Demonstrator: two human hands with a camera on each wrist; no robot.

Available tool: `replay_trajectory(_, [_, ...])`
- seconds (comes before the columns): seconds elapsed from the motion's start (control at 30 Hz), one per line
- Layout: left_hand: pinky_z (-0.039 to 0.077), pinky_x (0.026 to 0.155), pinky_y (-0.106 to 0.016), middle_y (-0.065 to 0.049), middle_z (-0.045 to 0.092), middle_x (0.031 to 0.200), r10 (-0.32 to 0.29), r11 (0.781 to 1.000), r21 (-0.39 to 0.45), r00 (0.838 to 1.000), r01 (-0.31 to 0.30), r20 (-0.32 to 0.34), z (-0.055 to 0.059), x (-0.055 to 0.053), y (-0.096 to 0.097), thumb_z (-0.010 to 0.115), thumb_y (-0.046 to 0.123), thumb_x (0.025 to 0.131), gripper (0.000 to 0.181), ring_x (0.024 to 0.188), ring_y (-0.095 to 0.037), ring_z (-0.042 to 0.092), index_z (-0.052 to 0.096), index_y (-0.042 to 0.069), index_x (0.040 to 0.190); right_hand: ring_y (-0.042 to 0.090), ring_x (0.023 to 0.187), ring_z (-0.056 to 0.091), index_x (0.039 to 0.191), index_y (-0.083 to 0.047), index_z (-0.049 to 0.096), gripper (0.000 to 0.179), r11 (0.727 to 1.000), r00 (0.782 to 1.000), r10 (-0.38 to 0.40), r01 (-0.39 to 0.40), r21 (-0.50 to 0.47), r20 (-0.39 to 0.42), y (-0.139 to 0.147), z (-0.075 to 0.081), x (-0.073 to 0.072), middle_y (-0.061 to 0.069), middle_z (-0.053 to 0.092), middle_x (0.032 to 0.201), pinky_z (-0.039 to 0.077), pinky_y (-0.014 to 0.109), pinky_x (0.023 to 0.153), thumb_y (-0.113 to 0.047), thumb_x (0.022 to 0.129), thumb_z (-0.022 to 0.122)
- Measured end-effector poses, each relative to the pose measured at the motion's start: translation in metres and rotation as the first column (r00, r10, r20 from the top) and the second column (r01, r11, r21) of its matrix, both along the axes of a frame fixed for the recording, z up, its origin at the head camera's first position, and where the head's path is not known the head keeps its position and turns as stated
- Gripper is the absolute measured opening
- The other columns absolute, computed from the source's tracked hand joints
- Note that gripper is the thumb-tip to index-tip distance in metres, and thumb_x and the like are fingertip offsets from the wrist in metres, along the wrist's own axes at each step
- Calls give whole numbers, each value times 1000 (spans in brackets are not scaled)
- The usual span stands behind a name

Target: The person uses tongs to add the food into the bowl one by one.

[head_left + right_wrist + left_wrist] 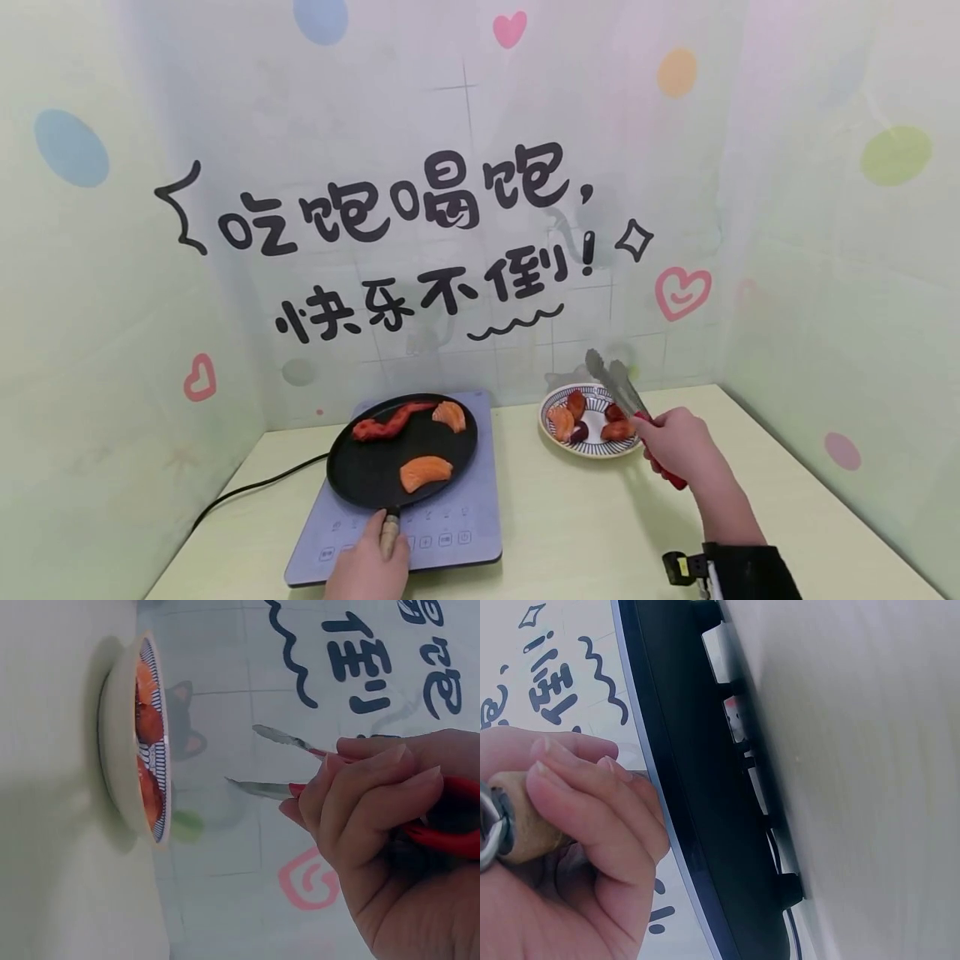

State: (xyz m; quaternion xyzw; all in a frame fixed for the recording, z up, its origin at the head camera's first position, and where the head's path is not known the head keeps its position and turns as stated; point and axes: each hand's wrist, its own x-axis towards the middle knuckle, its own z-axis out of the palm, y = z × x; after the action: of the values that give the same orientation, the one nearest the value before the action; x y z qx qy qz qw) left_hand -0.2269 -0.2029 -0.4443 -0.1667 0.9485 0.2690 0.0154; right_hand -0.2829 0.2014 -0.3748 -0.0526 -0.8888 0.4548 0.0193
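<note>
My left hand [369,560] grips the wooden handle [389,533] of a black frying pan [375,473], its fingers curled round it in the left wrist view too. Two orange salmon-like slices [426,473] and a long red piece of food [386,423] lie in the pan. Red-handled metal tongs [274,790] are held in my right hand [681,446], their tips apart with nothing between them. Those tips hover above a patterned plate [592,451], a deep bowl-like dish from the side, which carries several pieces of food [576,404].
Under the pan is a flat induction cooker [480,500] with touch marks along its front. Its black cable [258,483] runs left over the pale table [570,533]. A printed wall covering [450,358] stands close behind the table.
</note>
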Motion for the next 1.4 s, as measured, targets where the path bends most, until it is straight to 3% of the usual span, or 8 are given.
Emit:
replay_trajectory(0.17, [56, 84, -57, -35, 70, 119, 5, 1000, 10, 1000, -5, 2, 0, 0, 0, 64, 34, 100, 66, 93, -42, 71, 49, -7, 150, 15, 49, 53, 81, 0, 61, 33, 992, 1000, -3, 5, 127, -10, -15, -11, -4, 5, 58, 59, 42, 29, 48, -25, 103, 60])
replay_trajectory(0.33, [55, 81, -54, -34, 70, 116, 8, 1000, 17, 1000, -8, 4, 1, 1, 0, 64, 34, 100, 67, 88, -38, 69, 48, -7, 150, 14, 45, 54, 81, 0, 60, 27, 984, 1000, 4, 1, 177, -31, -28, -22, -7, 7, 58, 59, 41, 25, 44, -19, 100, 63])
replay_trajectory(0.47, [56, 80, -53, -34, 70, 115, 10, 1000, 18, 1000, -11, 6, 1, 2, 1, 64, 34, 101, 67, 85, -35, 69, 48, -7, 150, 15, 47, 56, 93, 4, 64, 23, 979, 999, 4, 5, 206, -44, -37, -27, -9, 12, 62, 68, 43, 25, 45, -18, 99, 64])
replay_trajectory(0.57, [56, 81, -53, -35, 70, 116, 14, 1000, 18, 1000, -14, 10, 2, 3, 1, 64, 34, 101, 67, 85, -35, 68, 48, -7, 151, 16, 48, 59, 94, 3, 64, 22, 974, 999, 0, 9, 228, -39, -42, -30, -10, 15, 64, 75, 45, 27, 46, -18, 100, 66])
replay_trajectory(0.8, [56, 79, -52, -34, 71, 115, 12, 999, 32, 1000, -12, -3, 4, 4, 2, 64, 33, 101, 66, 83, -32, 68, 48, -8, 151, 15, 46, 59, 74, -4, 60, 30, 974, 999, -13, 23, 225, -45, -50, -38, -14, 13, 64, 69, 45, 26, 44, -17, 100, 67])
replay_trajectory(1.4, [56, 79, -52, -34, 71, 114, 12, 1000, 24, 1000, -12, -7, 6, 5, 4, 64, 33, 101, 66, 82, -32, 68, 48, -8, 151, 17, 46, 60, 76, 0, 64, 33, 957, 997, -47, 63, 282, -63, -56, -50, -18, 11, 62, 64, 46, 30, 48, -19, 102, 66])
